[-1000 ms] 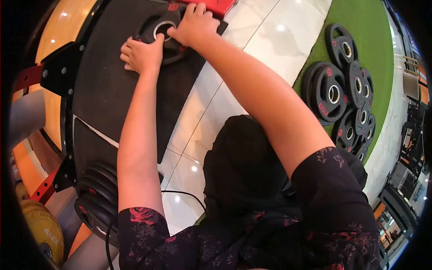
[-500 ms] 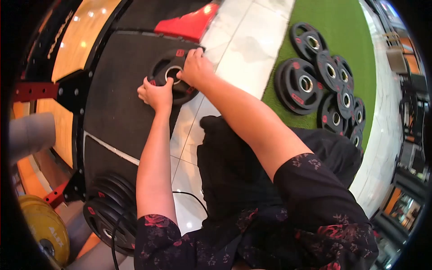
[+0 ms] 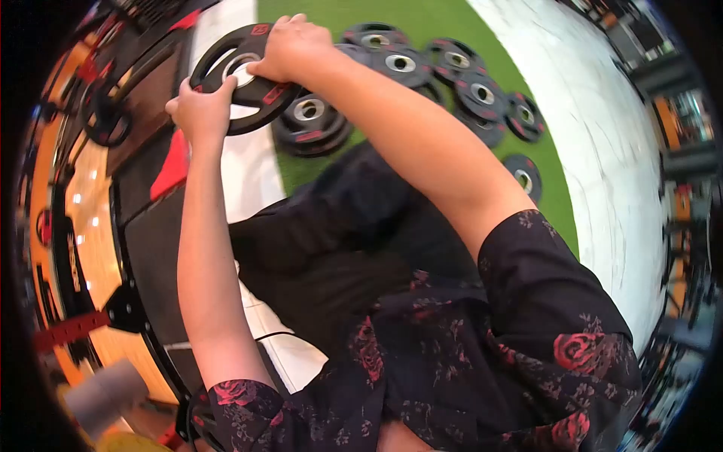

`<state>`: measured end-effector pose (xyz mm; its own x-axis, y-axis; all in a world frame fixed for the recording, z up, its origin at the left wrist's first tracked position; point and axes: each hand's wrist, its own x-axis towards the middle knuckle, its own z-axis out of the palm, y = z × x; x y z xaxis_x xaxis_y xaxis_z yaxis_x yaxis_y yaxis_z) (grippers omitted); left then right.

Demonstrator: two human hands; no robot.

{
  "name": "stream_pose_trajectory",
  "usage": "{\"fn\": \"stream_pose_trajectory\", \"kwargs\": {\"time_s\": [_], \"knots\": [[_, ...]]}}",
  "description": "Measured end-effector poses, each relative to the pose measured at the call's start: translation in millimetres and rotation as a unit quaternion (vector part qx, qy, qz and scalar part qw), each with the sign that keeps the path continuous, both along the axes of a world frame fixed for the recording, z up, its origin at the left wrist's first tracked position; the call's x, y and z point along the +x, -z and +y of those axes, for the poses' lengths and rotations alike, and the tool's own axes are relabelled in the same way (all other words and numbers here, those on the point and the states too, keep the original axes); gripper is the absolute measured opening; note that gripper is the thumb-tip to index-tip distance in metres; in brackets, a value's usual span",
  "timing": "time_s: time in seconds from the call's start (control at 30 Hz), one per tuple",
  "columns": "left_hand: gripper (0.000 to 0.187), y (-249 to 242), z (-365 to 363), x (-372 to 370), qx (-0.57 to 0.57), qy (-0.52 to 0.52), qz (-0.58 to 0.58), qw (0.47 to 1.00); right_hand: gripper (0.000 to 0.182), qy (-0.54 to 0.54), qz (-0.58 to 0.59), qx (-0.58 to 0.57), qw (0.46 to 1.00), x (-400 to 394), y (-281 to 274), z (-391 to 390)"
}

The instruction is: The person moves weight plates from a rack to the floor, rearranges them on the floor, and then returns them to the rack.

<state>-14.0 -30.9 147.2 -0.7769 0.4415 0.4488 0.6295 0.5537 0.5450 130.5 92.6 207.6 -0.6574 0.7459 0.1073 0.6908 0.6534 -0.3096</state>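
Note:
Between my two hands is a black weight plate (image 3: 265,96) with red markings and a metal-ringed centre hole, held up over the white tiles. My left hand (image 3: 202,113) grips its near left side, the thumb reaching toward the centre ring. On the upper right edge, my right hand (image 3: 297,49) is closed round the rim, its thumb also near the ring. White floor shows through the plate's cut-out openings. Just beyond it, a stacked weight plate (image 3: 312,124) lies on the green turf, partly hidden by the held one.
Several more weight plates (image 3: 480,94) lie in overlapping piles on the green turf (image 3: 553,196). At the left are black rubber mats (image 3: 154,248), a red wedge-shaped piece (image 3: 172,167) and a red rack beam (image 3: 71,331). A black cable crosses the tiles near my left forearm.
The weight plate has come up off the black mat in both my hands and moved toward the turf. My view has turned right, bringing the plates on the turf closer to my hands.

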Motion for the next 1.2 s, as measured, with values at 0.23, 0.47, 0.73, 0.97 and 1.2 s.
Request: {"fn": "stream_pose_trajectory", "kwargs": {"time_s": [0.23, 0.47, 0.73, 0.97, 1.2], "knots": [[0.095, 19, 191, 290, 0.012, 0.221, -0.061, 0.973, 0.094, 0.214, -0.072, 0.059, 0.972, 313, 1, 116], [0.096, 89, 251, 517, -0.125, 0.351, -0.169, 0.912, 0.088, 0.379, -0.111, -0.006, 0.919, 537, 94, 146], [0.093, 178, 253, 526, -0.255, 0.313, -0.15, 0.903, 0.089, 0.391, -0.121, -0.148, 0.9, 545, 198, 149], [0.089, 193, 267, 523, -0.222, 0.319, -0.103, 0.916, 0.086, 0.387, -0.082, -0.112, 0.911, 541, 229, 157], [0.088, 203, 277, 523, -0.172, 0.335, -0.106, 0.92, 0.087, 0.398, -0.069, -0.088, 0.911, 540, 246, 184]]}}
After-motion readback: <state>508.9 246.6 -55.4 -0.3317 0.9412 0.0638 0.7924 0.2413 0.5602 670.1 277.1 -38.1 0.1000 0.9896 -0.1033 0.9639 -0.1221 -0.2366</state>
